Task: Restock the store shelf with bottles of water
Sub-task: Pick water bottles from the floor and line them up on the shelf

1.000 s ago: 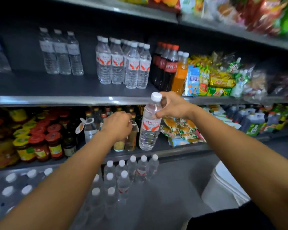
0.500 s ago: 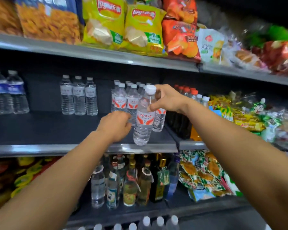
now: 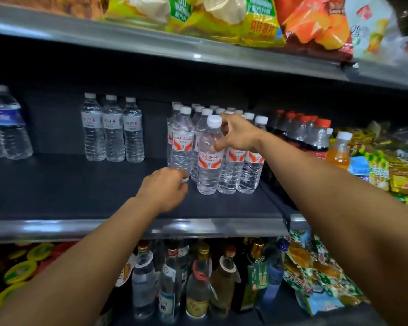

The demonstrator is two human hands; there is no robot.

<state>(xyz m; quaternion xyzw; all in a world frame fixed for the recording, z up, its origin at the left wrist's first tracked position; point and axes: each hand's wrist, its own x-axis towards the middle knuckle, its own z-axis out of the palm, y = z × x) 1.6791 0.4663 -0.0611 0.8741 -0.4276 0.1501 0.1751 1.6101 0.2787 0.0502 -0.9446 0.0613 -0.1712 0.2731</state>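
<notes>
I see the water bottle [image 3: 209,158] standing upright on the dark middle shelf [image 3: 80,196], at the front of the red-labelled cluster [image 3: 236,147], touching the bottle at its 3 o'clock. My right hand [image 3: 237,135] is at the bottle's neck: the thumb presses its shoulder just above the label and the fingers curl loosely behind the white cap, so the grip reads as a light pinch on the bottle. My left hand [image 3: 165,190] sits at about 8 o'clock from that bottle, low on the shelf, its fingers curled round the base of a second red-labelled bottle [image 3: 181,147] in the front row. I cannot count the cluster exactly; four labelled fronts show and more white caps crowd behind. At 9 o'clock, well apart, stand three white-labelled bottles [image 3: 113,130] in a row, and at the far left edge two blue-labelled bottles [image 3: 7,128]. At 3 o'clock are dark cola bottles [image 3: 311,135] with red caps, too packed to count, then one orange drink [image 3: 339,151]. Chip bags [image 3: 222,17] lie on the shelf above, glass bottles [image 3: 198,283] on the one below.
</notes>
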